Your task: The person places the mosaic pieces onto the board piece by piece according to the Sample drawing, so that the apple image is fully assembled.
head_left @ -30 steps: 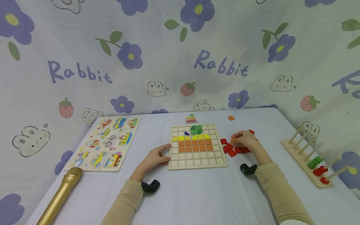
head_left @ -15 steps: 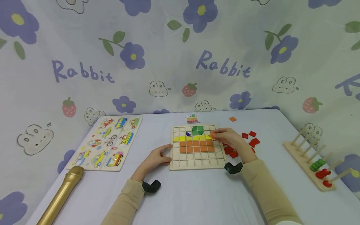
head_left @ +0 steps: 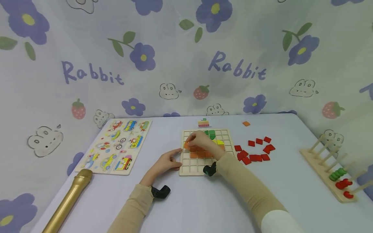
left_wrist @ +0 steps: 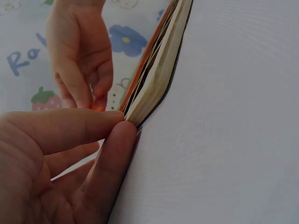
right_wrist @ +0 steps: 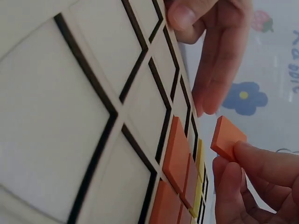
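A wooden grid board (head_left: 190,169) lies mid-table, with orange, yellow and green pieces in some of its cells. My right hand (head_left: 201,139) is over the board's left part and pinches an orange square tile (right_wrist: 229,137) between thumb and finger. In the right wrist view that tile is held tilted, apart from the orange tiles (right_wrist: 176,154) set in the grid. My left hand (head_left: 164,162) touches the board's left edge with thumb and forefinger, which look fairly straight. The right hand and forearm hide part of the grid in the head view.
Several loose red tiles (head_left: 255,158) lie right of the board. Behind them is one orange tile (head_left: 246,123). A small pattern card (head_left: 204,122) lies beyond the board. At left are a picture puzzle (head_left: 128,142) and a gold microphone (head_left: 71,197); at right, a bead stand (head_left: 326,176).
My right hand has picked the orange tile from beside the red tiles and carried it left across the board to its left side. My left hand has stayed at the board's edge.
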Demonstrator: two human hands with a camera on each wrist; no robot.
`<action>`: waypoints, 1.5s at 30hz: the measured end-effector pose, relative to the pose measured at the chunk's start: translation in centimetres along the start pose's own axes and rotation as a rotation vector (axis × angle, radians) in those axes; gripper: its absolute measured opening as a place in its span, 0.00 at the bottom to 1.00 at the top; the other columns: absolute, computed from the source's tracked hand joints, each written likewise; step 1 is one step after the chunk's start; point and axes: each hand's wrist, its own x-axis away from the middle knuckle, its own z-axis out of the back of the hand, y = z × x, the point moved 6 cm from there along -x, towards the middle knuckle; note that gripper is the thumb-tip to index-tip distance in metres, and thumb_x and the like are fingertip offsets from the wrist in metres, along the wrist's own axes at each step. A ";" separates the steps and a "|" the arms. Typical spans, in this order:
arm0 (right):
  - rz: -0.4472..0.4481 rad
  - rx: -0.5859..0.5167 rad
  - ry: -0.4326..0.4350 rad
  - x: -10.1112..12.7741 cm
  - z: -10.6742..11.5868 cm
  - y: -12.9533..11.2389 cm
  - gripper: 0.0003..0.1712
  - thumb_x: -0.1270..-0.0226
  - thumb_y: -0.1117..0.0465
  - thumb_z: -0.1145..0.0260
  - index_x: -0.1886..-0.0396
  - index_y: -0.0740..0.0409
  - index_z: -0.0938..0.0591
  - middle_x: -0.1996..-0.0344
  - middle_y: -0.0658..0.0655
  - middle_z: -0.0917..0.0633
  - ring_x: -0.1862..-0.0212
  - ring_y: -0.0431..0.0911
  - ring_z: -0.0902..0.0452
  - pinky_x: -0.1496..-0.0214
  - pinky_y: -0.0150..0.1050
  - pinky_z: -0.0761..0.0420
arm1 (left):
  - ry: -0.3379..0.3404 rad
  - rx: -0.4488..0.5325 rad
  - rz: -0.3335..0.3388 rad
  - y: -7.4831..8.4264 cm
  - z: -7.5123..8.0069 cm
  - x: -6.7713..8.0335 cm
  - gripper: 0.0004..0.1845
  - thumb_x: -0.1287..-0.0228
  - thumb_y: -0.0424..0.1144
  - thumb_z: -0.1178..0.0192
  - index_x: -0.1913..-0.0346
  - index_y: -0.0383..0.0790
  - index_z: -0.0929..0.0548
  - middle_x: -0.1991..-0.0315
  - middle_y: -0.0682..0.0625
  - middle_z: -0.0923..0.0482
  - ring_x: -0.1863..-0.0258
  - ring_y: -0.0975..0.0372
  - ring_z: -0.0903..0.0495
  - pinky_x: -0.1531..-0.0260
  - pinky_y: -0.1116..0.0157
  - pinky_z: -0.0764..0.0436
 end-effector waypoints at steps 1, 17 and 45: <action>-0.009 0.030 0.005 -0.2 -0.2 0.0 0.04 0.45 0.67 0.33 0.68 0.59 0.15 0.67 0.53 0.18 0.68 0.44 0.27 0.64 0.33 0.25 | -0.007 0.004 -0.002 0.1 -0.1 0.0 0.35 0.46 0.34 0.35 0.34 0.37 0.35 0.84 0.52 0.26 0.81 0.66 0.23 0.73 0.69 0.25; 0.014 0.345 0.042 -1.0 -1.7 -0.5 0.03 0.48 0.63 0.29 0.75 0.55 0.17 0.75 0.50 0.20 0.74 0.43 0.30 0.71 0.33 0.32 | -0.010 0.009 -0.016 0.3 -0.1 0.0 0.36 0.45 0.32 0.36 0.33 0.31 0.38 0.82 0.47 0.23 0.80 0.64 0.22 0.72 0.67 0.23; -0.323 -0.182 0.450 3.1 21.0 15.2 0.24 0.35 0.60 0.41 0.42 0.68 0.28 0.65 0.52 0.23 0.64 0.43 0.30 0.60 0.32 0.27 | 0.000 0.013 0.023 -0.3 -0.2 0.0 0.37 0.48 0.35 0.34 0.33 0.38 0.35 0.83 0.50 0.26 0.81 0.64 0.23 0.73 0.67 0.24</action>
